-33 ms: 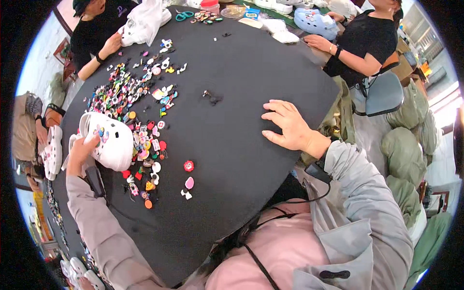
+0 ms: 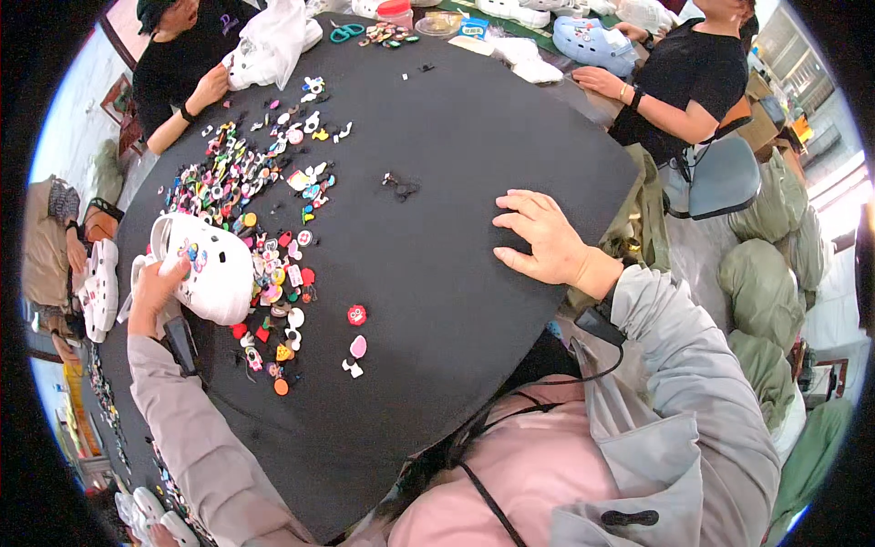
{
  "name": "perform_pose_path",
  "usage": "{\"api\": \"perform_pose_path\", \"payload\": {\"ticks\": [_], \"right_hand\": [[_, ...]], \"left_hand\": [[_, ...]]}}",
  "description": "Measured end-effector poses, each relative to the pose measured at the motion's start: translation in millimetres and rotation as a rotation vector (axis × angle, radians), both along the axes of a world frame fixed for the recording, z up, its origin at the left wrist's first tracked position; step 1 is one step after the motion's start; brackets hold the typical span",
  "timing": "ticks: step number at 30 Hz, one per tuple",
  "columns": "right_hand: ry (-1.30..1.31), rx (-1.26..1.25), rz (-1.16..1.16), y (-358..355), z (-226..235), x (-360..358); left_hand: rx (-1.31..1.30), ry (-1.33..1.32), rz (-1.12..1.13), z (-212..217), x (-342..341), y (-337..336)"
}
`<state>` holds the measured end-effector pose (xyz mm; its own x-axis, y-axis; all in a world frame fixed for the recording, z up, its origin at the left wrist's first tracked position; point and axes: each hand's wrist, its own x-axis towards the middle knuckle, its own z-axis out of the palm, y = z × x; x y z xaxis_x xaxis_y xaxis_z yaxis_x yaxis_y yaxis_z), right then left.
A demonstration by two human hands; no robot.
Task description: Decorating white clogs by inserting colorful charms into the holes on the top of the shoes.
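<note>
Left hand (image 2: 157,284) grip closed on white clog (image 2: 211,269), colourful charms (image 2: 264,228) just beside, right hand (image 2: 547,242) flat, fingers spread, on bare black table (image 2: 456,146).

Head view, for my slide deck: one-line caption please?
Left hand holds a white clog beside colourful charms; right hand rests flat.

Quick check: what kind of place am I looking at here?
Likely a small workshop where charms are fitted to clogs: a black table strewn with charms, a white clog in the left hand, co-workers handling more clogs.
</note>
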<state>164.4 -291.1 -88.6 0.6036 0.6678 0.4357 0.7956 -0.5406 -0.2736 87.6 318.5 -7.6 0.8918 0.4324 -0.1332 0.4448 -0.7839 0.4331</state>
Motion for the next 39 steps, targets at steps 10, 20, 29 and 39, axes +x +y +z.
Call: {"api": "perform_pose_path", "payload": {"ticks": [10, 20, 29, 39], "right_hand": [[-0.013, 0.028, 0.004, -2, -3, 1], [0.000, 0.124, 0.031, -7, -11, 1], [-0.007, 0.287, 0.076, -11, -20, 8], [-0.147, 0.008, 0.015, -28, -18, 4]], "left_hand": [[-0.030, -0.205, -0.046, 27, -48, -37], [0.327, -0.478, -0.246, 134, -102, -169], [0.342, -0.220, -0.797, 147, -78, -338], [0.140, -0.041, -0.837, 45, -11, -393]]}}
